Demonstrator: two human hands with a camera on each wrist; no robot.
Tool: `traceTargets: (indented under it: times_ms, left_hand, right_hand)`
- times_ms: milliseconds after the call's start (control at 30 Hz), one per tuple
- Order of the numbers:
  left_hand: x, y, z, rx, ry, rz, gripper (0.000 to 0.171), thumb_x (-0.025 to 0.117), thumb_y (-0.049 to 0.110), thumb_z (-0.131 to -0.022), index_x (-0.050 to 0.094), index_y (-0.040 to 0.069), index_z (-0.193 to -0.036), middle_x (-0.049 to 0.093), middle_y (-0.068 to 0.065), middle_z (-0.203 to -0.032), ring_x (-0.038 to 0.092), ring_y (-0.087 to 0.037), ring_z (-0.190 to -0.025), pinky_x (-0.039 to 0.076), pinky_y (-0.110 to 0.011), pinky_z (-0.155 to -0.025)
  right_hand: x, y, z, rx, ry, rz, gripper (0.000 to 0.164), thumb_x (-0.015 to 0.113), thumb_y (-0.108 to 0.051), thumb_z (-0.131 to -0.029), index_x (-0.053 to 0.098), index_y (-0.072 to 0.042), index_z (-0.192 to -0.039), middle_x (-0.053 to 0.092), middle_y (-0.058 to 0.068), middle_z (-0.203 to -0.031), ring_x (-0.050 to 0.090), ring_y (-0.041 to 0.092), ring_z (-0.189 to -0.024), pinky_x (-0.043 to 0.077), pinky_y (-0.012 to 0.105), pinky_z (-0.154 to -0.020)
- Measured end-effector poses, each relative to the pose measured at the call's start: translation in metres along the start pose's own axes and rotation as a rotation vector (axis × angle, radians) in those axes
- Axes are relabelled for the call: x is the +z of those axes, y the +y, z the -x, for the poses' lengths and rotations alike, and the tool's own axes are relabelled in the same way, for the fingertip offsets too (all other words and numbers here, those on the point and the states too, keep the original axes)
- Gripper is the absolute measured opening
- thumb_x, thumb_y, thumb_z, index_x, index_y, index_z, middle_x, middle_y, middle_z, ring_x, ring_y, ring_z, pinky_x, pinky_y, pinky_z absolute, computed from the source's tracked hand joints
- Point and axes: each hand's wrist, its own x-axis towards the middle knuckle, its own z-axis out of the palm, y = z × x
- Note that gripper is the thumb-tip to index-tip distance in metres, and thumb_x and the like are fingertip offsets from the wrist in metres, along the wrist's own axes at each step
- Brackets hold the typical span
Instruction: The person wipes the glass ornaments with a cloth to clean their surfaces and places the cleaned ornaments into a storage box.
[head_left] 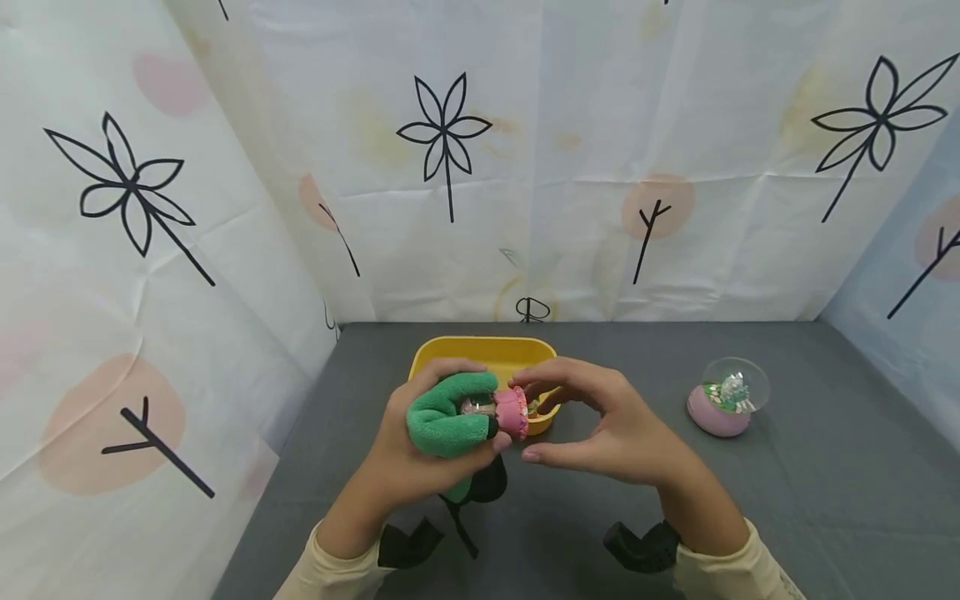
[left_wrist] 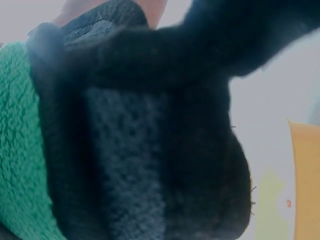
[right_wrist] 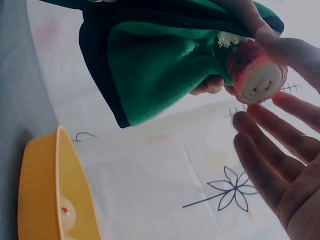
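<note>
My left hand [head_left: 408, 450] grips a green cloth [head_left: 450, 417] with dark edging, folded round the clear dome of a small snow globe [head_left: 512, 412]. The globe lies on its side, its pink base sticking out to the right. In the right wrist view the cloth [right_wrist: 160, 75] hangs in a wide flap, and the pale underside of the base faces me. My right hand [head_left: 607, 417] is beside the base, fingers spread and thumb apart from it; whether a fingertip touches the rim is unclear. Cloth and dark edging fill most of the left wrist view.
A yellow tub [head_left: 480, 343] stands behind the hands; the right wrist view shows a small rounded item [right_wrist: 67, 212] inside it. Another snow globe [head_left: 723, 400] with a lilac base sits on the grey tabletop [head_left: 825, 500] to the right. Patterned sheets [head_left: 570, 150] enclose the back and sides.
</note>
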Motion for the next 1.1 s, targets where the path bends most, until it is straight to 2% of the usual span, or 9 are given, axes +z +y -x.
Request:
traceTargets:
  times_ms: [233, 400, 567, 700, 833, 900, 1033, 1100]
  left_hand:
    - [0.001, 0.001, -0.001, 0.006, 0.002, -0.002, 0.063, 0.092, 0.017, -0.084, 0.058, 0.002, -0.134, 0.074, -0.01, -0.109, 0.07, -0.017, -0.091, 0.062, -0.029, -0.079]
    - [0.0, 0.002, 0.0, -0.014, 0.003, 0.02, 0.062, 0.091, 0.014, -0.083, 0.058, 0.003, -0.135, 0.073, -0.011, -0.109, 0.068, -0.016, -0.09, 0.062, -0.029, -0.078]
    - [0.002, 0.004, 0.001, -0.053, -0.016, 0.052, 0.067, 0.093, 0.003, -0.078, 0.057, 0.004, -0.135, 0.071, -0.01, -0.111, 0.068, -0.018, -0.093, 0.063, -0.031, -0.081]
    - [0.004, 0.004, 0.001, -0.069, -0.023, 0.034, 0.068, 0.093, 0.004, -0.077, 0.058, 0.006, -0.135, 0.071, -0.009, -0.112, 0.068, -0.018, -0.094, 0.062, -0.03, -0.083]
    - [0.005, 0.004, 0.002, -0.063, -0.012, 0.002, 0.066, 0.094, 0.009, -0.078, 0.059, 0.006, -0.134, 0.072, -0.007, -0.111, 0.069, -0.016, -0.093, 0.062, -0.029, -0.083]
    - [0.005, 0.004, 0.001, -0.061, -0.009, 0.0, 0.067, 0.094, 0.011, -0.078, 0.059, 0.006, -0.134, 0.072, -0.008, -0.112, 0.069, -0.016, -0.093, 0.062, -0.03, -0.083]
    - [0.004, 0.004, 0.001, -0.083, -0.015, 0.007, 0.07, 0.096, 0.013, -0.077, 0.058, 0.008, -0.135, 0.072, -0.009, -0.116, 0.071, -0.017, -0.096, 0.063, -0.032, -0.085]
    - [0.004, 0.004, 0.001, -0.099, -0.018, 0.009, 0.071, 0.096, 0.013, -0.076, 0.058, 0.01, -0.136, 0.072, -0.008, -0.117, 0.071, -0.017, -0.096, 0.063, -0.033, -0.086]
  right_hand:
    - [0.006, -0.002, -0.004, -0.118, 0.052, -0.061, 0.061, 0.092, 0.006, -0.076, 0.065, 0.0, -0.13, 0.068, 0.013, -0.122, 0.068, 0.018, -0.109, 0.065, 0.037, -0.087]
    - [0.008, -0.001, -0.005, -0.135, 0.066, -0.074, 0.057, 0.092, 0.005, -0.077, 0.066, 0.001, -0.127, 0.069, 0.014, -0.118, 0.071, 0.018, -0.103, 0.066, 0.036, -0.082]
    - [0.008, -0.003, -0.003, -0.007, 0.066, -0.066, 0.054, 0.09, 0.009, -0.076, 0.069, -0.003, -0.124, 0.073, 0.01, -0.111, 0.074, 0.017, -0.093, 0.066, 0.037, -0.08]
    - [0.008, -0.007, -0.001, 0.146, 0.064, -0.027, 0.042, 0.085, 0.005, -0.083, 0.072, -0.01, -0.12, 0.075, 0.003, -0.102, 0.073, 0.015, -0.087, 0.065, 0.033, -0.078]
    - [0.008, -0.01, -0.001, 0.25, 0.06, -0.008, 0.032, 0.079, -0.001, -0.091, 0.073, -0.012, -0.121, 0.075, 0.001, -0.103, 0.073, 0.014, -0.089, 0.064, 0.033, -0.078]
    - [0.009, -0.012, -0.001, 0.266, 0.067, 0.002, 0.031, 0.076, -0.002, -0.095, 0.072, -0.011, -0.124, 0.075, 0.002, -0.108, 0.074, 0.015, -0.094, 0.065, 0.034, -0.08]
    - [0.01, -0.013, -0.002, 0.245, 0.12, 0.006, 0.029, 0.067, 0.001, -0.1, 0.072, -0.007, -0.127, 0.073, 0.007, -0.118, 0.073, 0.015, -0.101, 0.065, 0.035, -0.082]
    - [0.009, -0.013, -0.002, 0.22, 0.157, -0.002, 0.028, 0.06, 0.003, -0.103, 0.071, -0.004, -0.128, 0.071, 0.011, -0.119, 0.073, 0.014, -0.101, 0.064, 0.031, -0.077]
